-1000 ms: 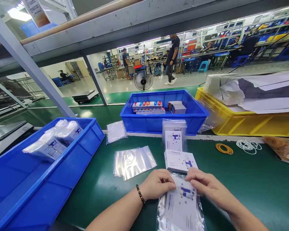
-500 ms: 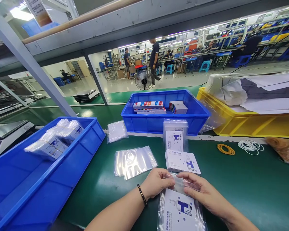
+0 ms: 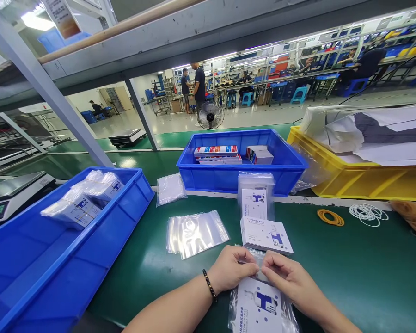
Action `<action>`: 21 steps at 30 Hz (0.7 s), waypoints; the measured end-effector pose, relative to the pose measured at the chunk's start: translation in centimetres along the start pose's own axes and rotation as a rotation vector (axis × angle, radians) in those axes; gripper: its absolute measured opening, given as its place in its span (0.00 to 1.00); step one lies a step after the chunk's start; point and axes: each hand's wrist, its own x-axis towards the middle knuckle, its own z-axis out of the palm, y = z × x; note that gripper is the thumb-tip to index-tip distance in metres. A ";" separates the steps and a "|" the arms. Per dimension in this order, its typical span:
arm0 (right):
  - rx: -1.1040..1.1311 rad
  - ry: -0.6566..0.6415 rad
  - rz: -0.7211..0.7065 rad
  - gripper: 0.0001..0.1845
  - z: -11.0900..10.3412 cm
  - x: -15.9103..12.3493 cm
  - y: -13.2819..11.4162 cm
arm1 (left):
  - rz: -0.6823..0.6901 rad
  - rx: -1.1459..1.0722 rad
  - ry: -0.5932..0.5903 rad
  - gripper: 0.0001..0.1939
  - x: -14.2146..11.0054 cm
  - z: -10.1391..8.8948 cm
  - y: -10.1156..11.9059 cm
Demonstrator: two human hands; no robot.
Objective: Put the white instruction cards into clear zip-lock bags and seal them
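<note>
My left hand (image 3: 233, 269) and my right hand (image 3: 287, 280) meet at the top edge of a clear plastic bag (image 3: 261, 303) that lies on the green mat. Both pinch the bag's mouth with closed fingers. Inside the bag sits a white card printed with a blue logo. Just beyond my hands lies a stack of the same white cards (image 3: 265, 235). Behind it a filled bag (image 3: 255, 195) leans against the middle blue bin (image 3: 242, 179). A pile of empty clear bags (image 3: 196, 232) lies to the left of my hands.
A large blue bin (image 3: 55, 259) at left holds bundles of bagged cards (image 3: 85, 199). The middle bin holds boxes. A yellow bin (image 3: 360, 180) stands at right. Rubber bands (image 3: 330, 217) and white bands (image 3: 368, 213) lie on the mat. A scale (image 3: 7, 196) stands far left. People move in the background.
The card has slid fully down into the bag. My hands have come together at the bag's mouth. A person in the background walked to the left.
</note>
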 end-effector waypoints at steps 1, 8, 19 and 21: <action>-0.033 0.005 -0.034 0.17 0.2 -0.1 0.1 | 0.010 0.013 -0.007 0.05 0.0 0.1 0.0; -0.169 0.066 -0.250 0.18 -0.1 -0.2 0.5 | 0.115 0.222 -0.068 0.07 -0.2 -0.6 0.6; -0.307 0.476 -0.271 0.19 -1.3 -0.2 2.0 | -0.143 1.247 0.339 0.13 1.2 -4.9 1.9; -0.303 0.461 -0.286 0.18 -1.2 -0.2 1.9 | -0.186 1.245 0.303 0.14 1.3 -5.1 1.8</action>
